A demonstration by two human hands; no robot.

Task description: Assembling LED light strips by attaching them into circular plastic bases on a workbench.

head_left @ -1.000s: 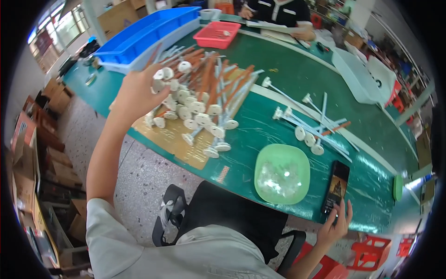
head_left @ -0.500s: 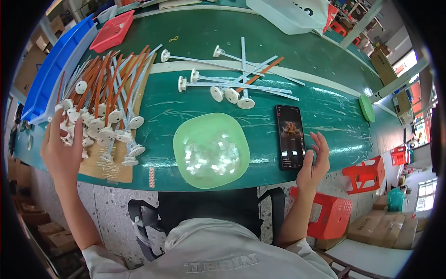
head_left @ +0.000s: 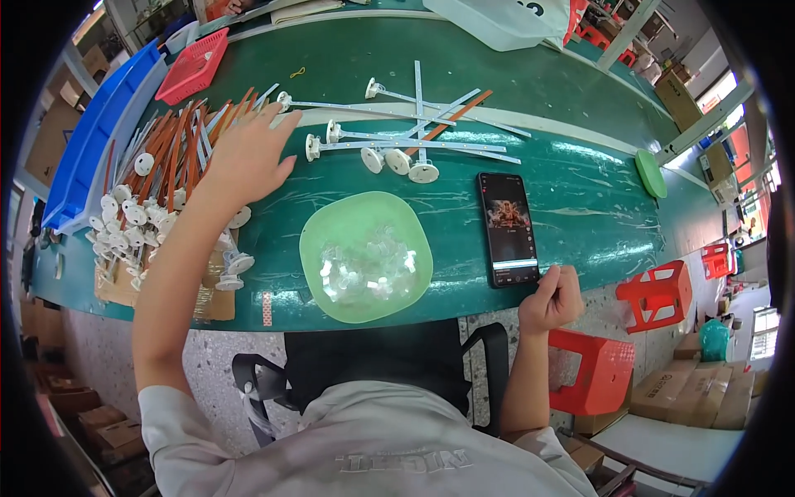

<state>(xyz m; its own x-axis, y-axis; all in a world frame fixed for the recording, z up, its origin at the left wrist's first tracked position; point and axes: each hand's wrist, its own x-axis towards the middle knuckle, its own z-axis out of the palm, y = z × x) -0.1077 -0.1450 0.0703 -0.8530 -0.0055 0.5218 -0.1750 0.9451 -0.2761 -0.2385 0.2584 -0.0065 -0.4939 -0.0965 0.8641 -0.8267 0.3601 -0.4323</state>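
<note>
My left hand (head_left: 248,157) reaches over a pile of thin LED strips (head_left: 178,153) with round white bases, fingers spread and nothing visible in them. Its fingertips are near the base of one strip (head_left: 348,108) in a looser group. That group has white strips and an orange one lying crossed, with several round white bases (head_left: 423,171) at their near ends. On the right, my right hand (head_left: 553,300) is curled into a fist beside the lower corner of a black phone (head_left: 507,228) with a lit screen. Between my hands sits a green bowl (head_left: 364,207) holding small clear pieces.
A long blue bin (head_left: 87,141) and a red basket (head_left: 192,66) stand at the far left. Cardboard (head_left: 217,305) lies under the pile. A green dish (head_left: 651,173) rests at the right table edge. Red stools (head_left: 592,373) stand on the floor at right.
My left hand has moved from the white bases at the left up and rightward over the strips. My right hand's fingers have closed into a fist, slightly lower. The view has shifted a little.
</note>
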